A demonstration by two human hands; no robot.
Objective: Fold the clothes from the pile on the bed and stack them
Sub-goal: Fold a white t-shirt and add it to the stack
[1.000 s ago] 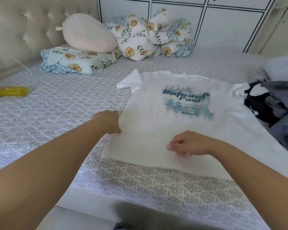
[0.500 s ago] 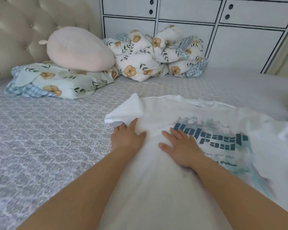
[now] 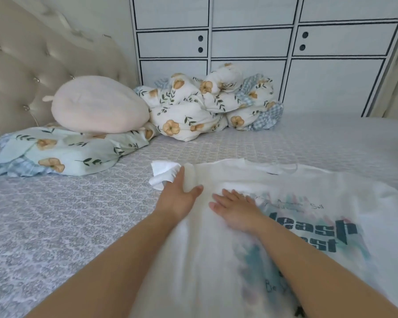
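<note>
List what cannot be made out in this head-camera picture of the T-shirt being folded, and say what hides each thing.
1. T-shirt print: the right hand and forearm cover the start of the big word; the lower lettering is blurred.
2. T-shirt's right side and hem: cut off by the right and bottom edges.
3. Left hand: its fingertips are hidden in the bunched sleeve.
4. Clothes pile: outside the view.

Soft, even daylight, barely any shadows; the wide lens bends the cabinet (image 3: pixel 251 42) lines, and the lower frame smears with motion blur.
</note>
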